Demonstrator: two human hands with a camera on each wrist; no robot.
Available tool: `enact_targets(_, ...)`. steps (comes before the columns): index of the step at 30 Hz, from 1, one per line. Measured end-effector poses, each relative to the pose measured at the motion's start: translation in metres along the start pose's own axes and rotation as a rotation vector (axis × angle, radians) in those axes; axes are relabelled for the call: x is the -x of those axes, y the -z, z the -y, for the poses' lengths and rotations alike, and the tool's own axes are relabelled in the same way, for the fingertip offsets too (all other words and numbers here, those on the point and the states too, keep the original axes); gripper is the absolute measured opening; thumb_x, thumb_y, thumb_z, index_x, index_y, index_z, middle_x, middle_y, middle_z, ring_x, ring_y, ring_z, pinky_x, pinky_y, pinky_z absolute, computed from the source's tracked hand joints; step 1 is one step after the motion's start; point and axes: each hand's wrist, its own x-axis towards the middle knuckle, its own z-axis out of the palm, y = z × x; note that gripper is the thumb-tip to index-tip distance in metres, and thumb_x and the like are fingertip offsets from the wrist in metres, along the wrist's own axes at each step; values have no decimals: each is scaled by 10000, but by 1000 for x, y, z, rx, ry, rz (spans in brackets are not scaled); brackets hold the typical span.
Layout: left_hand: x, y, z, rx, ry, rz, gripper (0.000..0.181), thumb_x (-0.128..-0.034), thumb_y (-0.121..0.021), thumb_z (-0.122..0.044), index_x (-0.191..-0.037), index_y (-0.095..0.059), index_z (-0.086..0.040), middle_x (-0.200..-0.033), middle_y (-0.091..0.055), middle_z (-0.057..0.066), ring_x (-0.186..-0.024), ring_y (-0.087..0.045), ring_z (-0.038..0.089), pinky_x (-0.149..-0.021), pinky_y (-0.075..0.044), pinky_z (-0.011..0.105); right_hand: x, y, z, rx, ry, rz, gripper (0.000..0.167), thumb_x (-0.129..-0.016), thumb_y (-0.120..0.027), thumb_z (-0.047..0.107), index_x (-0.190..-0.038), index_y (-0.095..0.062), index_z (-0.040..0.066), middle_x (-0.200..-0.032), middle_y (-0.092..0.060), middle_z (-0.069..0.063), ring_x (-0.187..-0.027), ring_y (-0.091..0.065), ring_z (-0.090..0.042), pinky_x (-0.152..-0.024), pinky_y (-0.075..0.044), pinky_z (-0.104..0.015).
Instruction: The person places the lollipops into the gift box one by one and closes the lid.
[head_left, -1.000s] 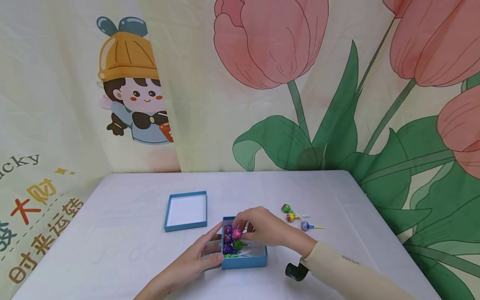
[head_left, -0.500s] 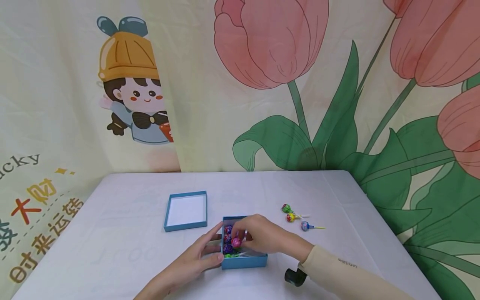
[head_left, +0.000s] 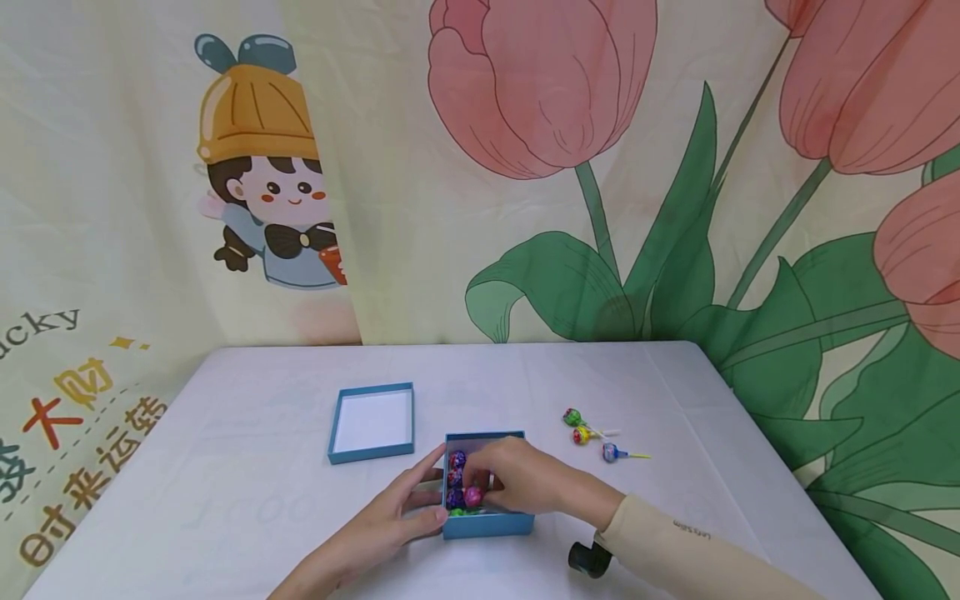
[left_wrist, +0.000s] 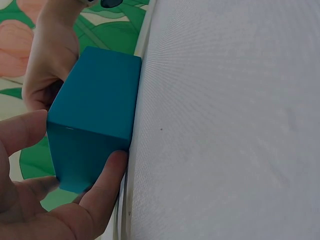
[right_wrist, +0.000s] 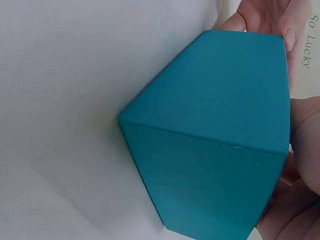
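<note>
Pink lollipop (head_left: 473, 497), one: inside the box, in its near left part, just beside the lowest of the purple lollipops; pinched between the thumb and fingers of my right hand (head_left: 517, 477), which reaches in over the box's right wall.

Box (head_left: 491, 525), one, blue: about midway between the surface's left and right edges, well apart from the far edge. My left hand (head_left: 401, 508) rests against its left wall, fingers extended, thumb at the near left corner, clasping nothing.

Purple lollipops (head_left: 455, 477), several: in a row along the box's left wall. A bit of green shows at the near left corner inside; the rest of the contents is hidden by my right hand.

Lid (head_left: 372, 421), one, blue rim, white inside: lying hollow side up, left of the box and closer to the far edge.

Loose lollipops, three, towards the surface's far right corner: green (head_left: 572, 417), yellow-and-red (head_left: 582, 435), blue with a yellow stick (head_left: 611, 452).

Sleeve (head_left: 697, 542), beige, on my right arm; black device (head_left: 589, 559) at its cuff.

Backdrop (head_left: 405, 208), beyond the far edge: pink tulips, a cartoon figure, lettering.
</note>
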Motion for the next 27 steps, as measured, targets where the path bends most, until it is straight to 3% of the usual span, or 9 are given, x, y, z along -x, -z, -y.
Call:
enact_targets(7,1,0,0,-9,-4,-2,830,-1080,-643,-334,-1727,-126,-279,-1685,-247,298,-1476,-397,526,-1095,-483,642,-1,-3,1,5,31,37,163,-920,-835,44,-1030,-774,148,-902,-712,91,-784,-644,-46,-709,-528,-109)
enact_targets(27,3,-2,-5,-21,-12,-1,825,-1085,-634,-334,-1728,-121,-263,-1685,-249,302,-1474,-398,535,-1100,-471,657,-3,-4,3,83,-4,89,197,-909,-840,32,-1006,-772,189,-901,-709,119,-789,-627,5,-741,-511,-104)
